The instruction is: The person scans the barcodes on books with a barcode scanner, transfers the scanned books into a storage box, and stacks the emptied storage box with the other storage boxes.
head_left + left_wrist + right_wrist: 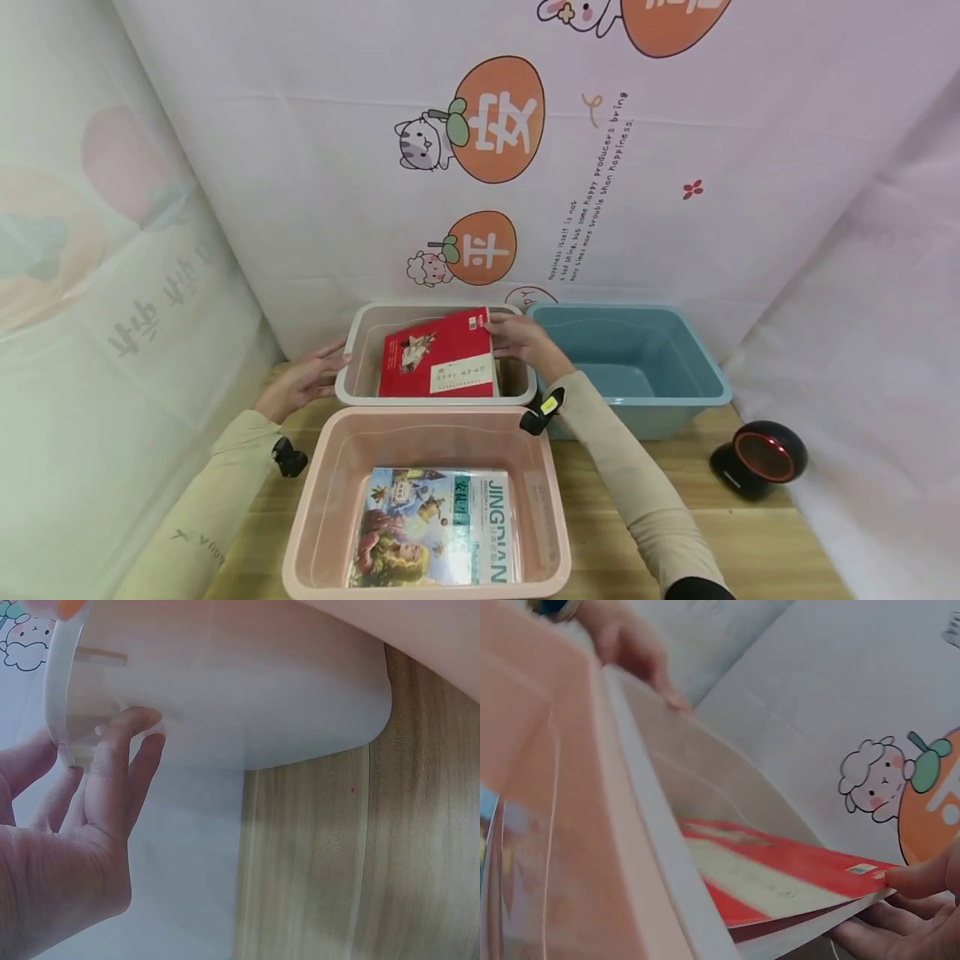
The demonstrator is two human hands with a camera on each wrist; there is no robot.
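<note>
In the head view, the right hand (521,340) holds the upper right corner of a red book (442,354), which sits tilted inside the white bin (435,402). The right wrist view adds what the head camera hides: the thumb lies on the red cover and the bent fingers are tucked beneath, so this hand is nearly closed, pinching the book's edge. A narrow dark gap also shows there between the cover and the pale layer below; whether that layer is its own pages or a second book cannot be told.

The left hand (303,383) is at the left end of the white bin. From the head it seems merely to reach the rim, but the left wrist view shows it partly closed, thumb at the rim and bent fingers against the outer wall, holding the bin's edge.

The pink bin (435,437) stands just in front of the white one, with a glossy illustrated book (435,529) lying in it, lettered "JINGDIAN"; only the head view shows that cover whole. The blue bin (622,375), right of the white one, and a round black device (757,458) on the wooden worktop (600,533) likewise appear only from the head. Behind hangs a white printed curtain (322,167).
</note>
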